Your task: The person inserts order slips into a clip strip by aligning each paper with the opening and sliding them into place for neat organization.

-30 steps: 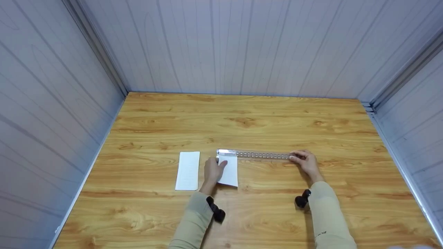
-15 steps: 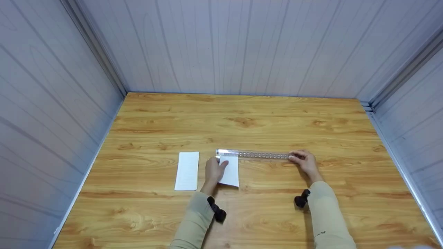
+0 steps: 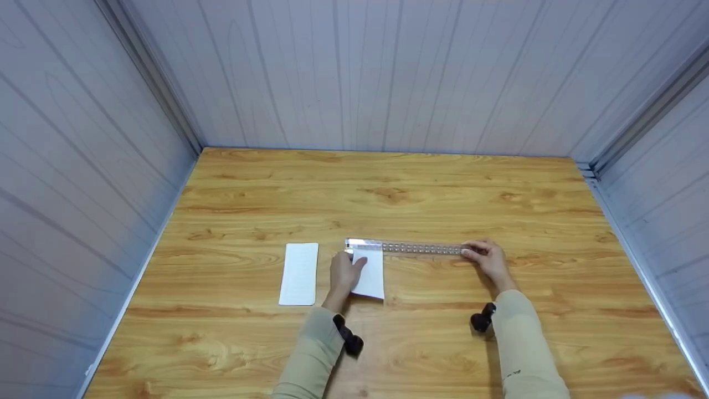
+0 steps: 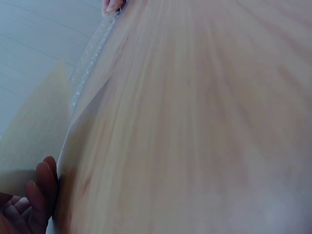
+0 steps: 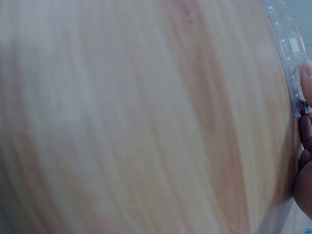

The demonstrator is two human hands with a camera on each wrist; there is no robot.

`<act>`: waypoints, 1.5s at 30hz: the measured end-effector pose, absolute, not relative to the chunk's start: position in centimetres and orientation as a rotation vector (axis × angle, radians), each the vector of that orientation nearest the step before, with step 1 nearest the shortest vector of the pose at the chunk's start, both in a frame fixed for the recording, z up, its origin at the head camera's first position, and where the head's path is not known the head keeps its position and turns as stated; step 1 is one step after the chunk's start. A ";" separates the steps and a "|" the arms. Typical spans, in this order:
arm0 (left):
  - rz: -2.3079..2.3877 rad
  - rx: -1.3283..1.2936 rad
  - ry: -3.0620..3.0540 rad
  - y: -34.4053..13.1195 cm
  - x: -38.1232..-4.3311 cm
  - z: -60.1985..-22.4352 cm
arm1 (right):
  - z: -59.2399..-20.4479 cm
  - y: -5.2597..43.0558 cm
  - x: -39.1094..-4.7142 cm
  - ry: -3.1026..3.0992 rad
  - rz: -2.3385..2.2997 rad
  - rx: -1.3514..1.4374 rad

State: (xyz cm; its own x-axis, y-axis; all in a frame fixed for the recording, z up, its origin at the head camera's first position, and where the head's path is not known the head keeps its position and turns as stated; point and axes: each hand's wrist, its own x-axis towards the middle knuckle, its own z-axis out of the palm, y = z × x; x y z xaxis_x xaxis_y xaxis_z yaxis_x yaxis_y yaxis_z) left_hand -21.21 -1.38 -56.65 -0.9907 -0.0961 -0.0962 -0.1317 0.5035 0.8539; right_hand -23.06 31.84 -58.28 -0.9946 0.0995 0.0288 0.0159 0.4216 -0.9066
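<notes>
In the head view, my left hand (image 3: 344, 274) pinches a small white sheet of paper (image 3: 371, 277), its thumb lying on top. The sheet's upper edge meets the left part of a long, narrow clear plastic strip (image 3: 424, 248) with rows of round shapes along it. Whether the paper lies over or under the strip is hard to tell. My right hand (image 3: 490, 260) grips the strip's right end between thumb and fingers. In the left wrist view, curled fingers (image 4: 44, 187) hold the lifted paper (image 4: 41, 109). The right wrist view has the thumb (image 5: 307, 80) on the strip (image 5: 287, 41).
A white lined paper pad or sheet (image 3: 299, 274) lies flat to the left of my left hand. Pale panel walls (image 3: 365, 72) enclose the wood-grain table (image 3: 388, 194) at the back and sides. Both wrists carry a small black camera.
My left hand and the paper have slid slightly to the right along the strip. My right hand and the strip stay nearly where they were.
</notes>
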 end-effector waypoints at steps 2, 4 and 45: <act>1.538 -0.192 2.699 -1.3 -21.2 -56.7 | -58.3 31.8 -23.1 -2.562 1.686 -0.110; 1.540 -0.190 2.705 -1.2 -21.3 -56.8 | -58.4 31.8 -23.1 -2.553 1.705 -0.108; 1.533 -0.195 2.725 0.2 -21.2 -56.7 | -58.2 31.7 -23.0 -2.484 1.775 -0.124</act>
State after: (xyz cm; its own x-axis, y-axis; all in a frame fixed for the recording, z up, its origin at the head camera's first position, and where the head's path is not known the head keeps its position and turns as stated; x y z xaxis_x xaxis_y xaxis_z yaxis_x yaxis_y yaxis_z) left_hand -21.17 0.23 -56.74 -0.9922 -0.1038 -0.0688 -0.1127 0.5132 0.8508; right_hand -23.00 31.71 -58.24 -0.9930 0.1159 0.0231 0.0157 0.3230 -0.9463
